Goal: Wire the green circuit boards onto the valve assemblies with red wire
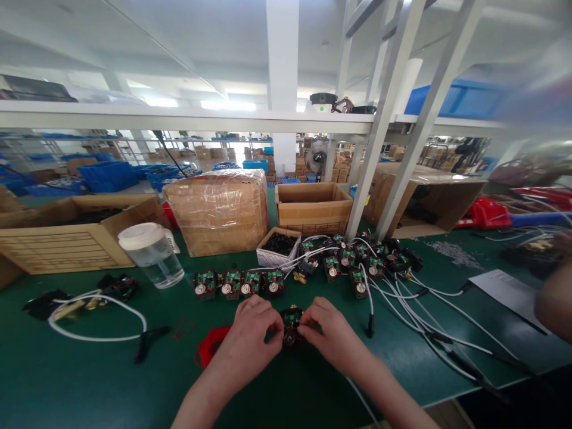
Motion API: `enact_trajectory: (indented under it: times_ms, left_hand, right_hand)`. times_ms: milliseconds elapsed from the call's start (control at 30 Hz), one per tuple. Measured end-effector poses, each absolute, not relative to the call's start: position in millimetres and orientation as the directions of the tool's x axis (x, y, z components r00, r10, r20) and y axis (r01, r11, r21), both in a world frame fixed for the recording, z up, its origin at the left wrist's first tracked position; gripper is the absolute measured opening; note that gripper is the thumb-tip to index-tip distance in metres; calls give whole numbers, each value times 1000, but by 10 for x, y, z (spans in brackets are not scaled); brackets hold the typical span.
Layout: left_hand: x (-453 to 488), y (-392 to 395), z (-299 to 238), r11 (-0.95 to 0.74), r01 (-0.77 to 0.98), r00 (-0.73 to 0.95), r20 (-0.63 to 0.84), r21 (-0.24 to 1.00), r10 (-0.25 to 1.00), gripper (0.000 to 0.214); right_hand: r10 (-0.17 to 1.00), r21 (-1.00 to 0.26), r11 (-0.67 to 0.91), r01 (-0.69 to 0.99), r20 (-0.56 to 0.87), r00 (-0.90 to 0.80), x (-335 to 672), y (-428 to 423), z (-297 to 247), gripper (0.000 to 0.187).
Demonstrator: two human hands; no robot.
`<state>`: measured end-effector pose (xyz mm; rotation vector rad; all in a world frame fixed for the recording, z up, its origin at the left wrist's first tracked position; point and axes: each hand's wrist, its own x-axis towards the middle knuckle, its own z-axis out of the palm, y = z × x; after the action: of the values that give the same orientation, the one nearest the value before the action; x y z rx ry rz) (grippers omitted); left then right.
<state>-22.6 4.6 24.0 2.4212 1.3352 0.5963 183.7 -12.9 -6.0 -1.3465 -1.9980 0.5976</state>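
Observation:
Both my hands meet low in the middle of the green bench. My left hand (252, 333) and my right hand (328, 333) pinch a small black module with a green circuit board (291, 326) from either side, fingers curled onto it. Just beyond it lies a row of similar finished modules (239, 283). More modules with white cables (357, 262) are clustered to the right. A red coil of wire (210, 351) lies under my left wrist.
A clear lidded jug (152, 253) stands at left, cardboard boxes (218, 208) behind, and a small white box of black parts (277, 247). A white cable loop (98, 322) and black pliers (147, 342) lie at left. Another person's arm (554, 298) shows at the right edge.

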Motion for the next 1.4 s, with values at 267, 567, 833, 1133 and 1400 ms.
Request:
enact_trajectory:
  times_ms: [267,567,833,1133,1400]
  left_hand:
    - [-147,50,243,-567,728,516,236,385,824,16]
    - [-102,43,257,-582,729,520,262,361,813,17]
    - [-220,23,217,-492,729,486,147,476,862,16]
    - [-306,-49,89,-364,674,460,20,643,888,13]
    - [-262,-21,106,-335,668,446,4,665,895,12]
  right_hand:
    - [921,-613,390,688,276,-275,1905,-194,-80,22]
    - [925,-654,377,655,296,-238,1943,-111,-70,23]
    - [918,-646,397,651,276,-286,1845,-74,-71,21]
    - [908,-634,418,651,271,-319,1810,-99,-115,22]
    - [912,-640,410,649,285,-296,1853,-83,-105,22]
